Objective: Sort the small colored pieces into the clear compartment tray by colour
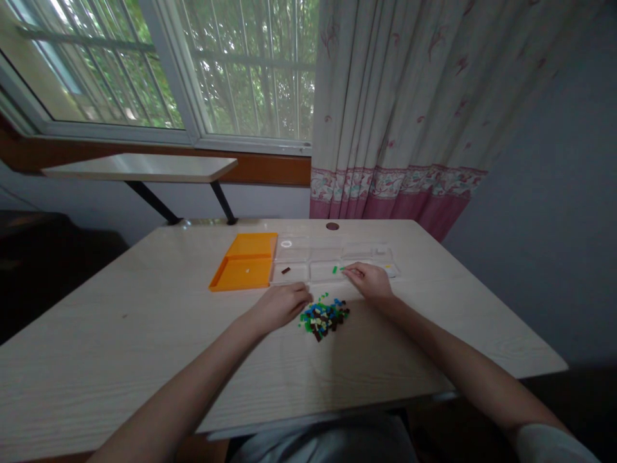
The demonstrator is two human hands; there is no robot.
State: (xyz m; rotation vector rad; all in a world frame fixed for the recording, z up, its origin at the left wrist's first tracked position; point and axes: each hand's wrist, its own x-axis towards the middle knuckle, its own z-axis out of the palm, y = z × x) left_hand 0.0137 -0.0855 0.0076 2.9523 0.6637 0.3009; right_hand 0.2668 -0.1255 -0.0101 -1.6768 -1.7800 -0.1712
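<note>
A heap of small building bricks (322, 318), in blue, green, brown and pale yellow, lies on the table before me. My left hand (282, 305) rests at the heap's left edge with its fingers curled together; what they hold, if anything, is hidden. My right hand (370, 280) reaches over a clear plastic tray (321, 278) and pinches a small green brick (342, 269) between thumb and fingertips. Just left of that brick, another green piece (334, 270) lies in the same clear tray. One brown brick (286, 270) lies in the clear tray to its left.
An open orange case (241, 288) with a small white piece in it stands left of the clear trays. A yellow piece (388, 266) lies in the tray at far right. A raised shelf (144, 168) stands at the table's back left, and a curtain (385, 128) hangs behind.
</note>
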